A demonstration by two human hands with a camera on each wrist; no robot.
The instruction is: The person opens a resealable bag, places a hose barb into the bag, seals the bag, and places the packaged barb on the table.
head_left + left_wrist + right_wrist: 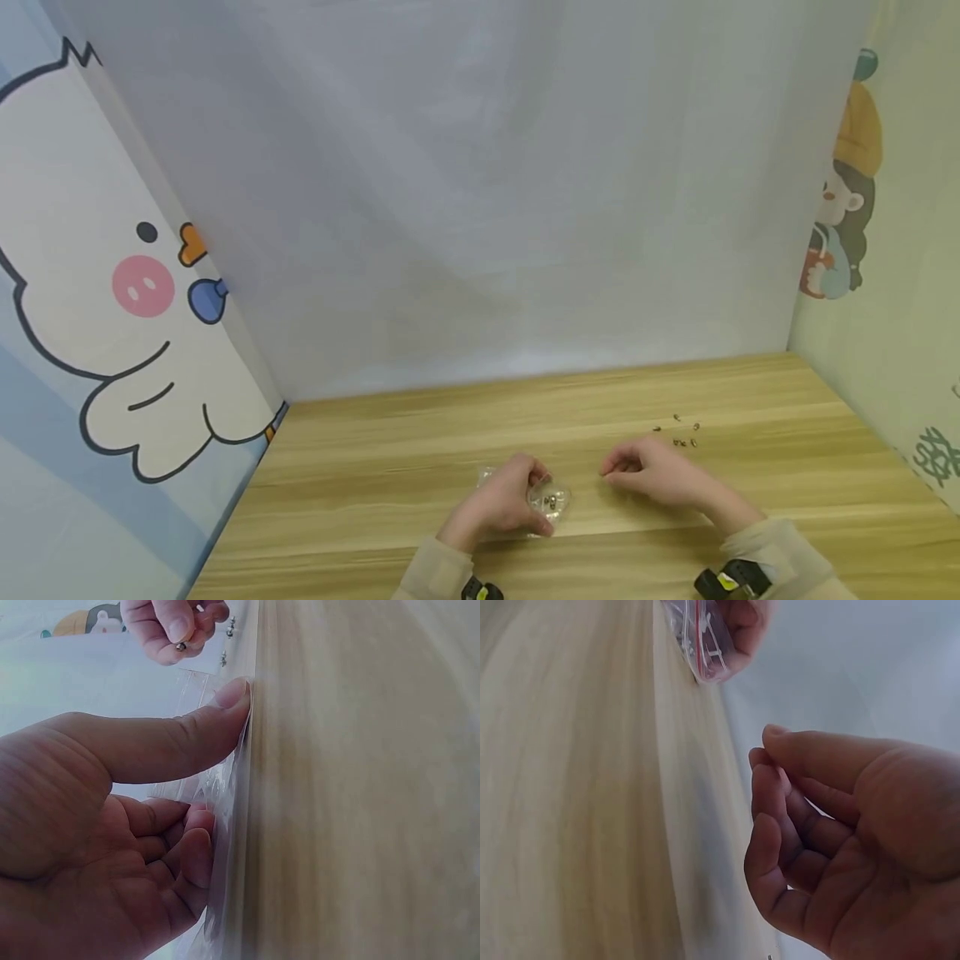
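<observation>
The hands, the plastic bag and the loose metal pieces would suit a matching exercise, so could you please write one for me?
1. Left hand
2. Right hand
3. Plastic bag
4. Loose metal pieces

A. Pinching a single metal piece
B. Lying on the table beyond the right hand
C. Holding the bag
D. Transparent, with a red stripe

Pairs: 1-C, 2-A, 3-D, 4-B

Tabletop (pixel 360 483), wood-grain, lt. brn. Rear wall (pixel 480 208), pale grey, faint sheen. L. wall (pixel 45 483), blue, w/ white cartoon creature (pixel 67 208). R. wall (pixel 915 275), pale grn., w/ cartoon figure (pixel 837 271) in orange cap (pixel 861 133).
</observation>
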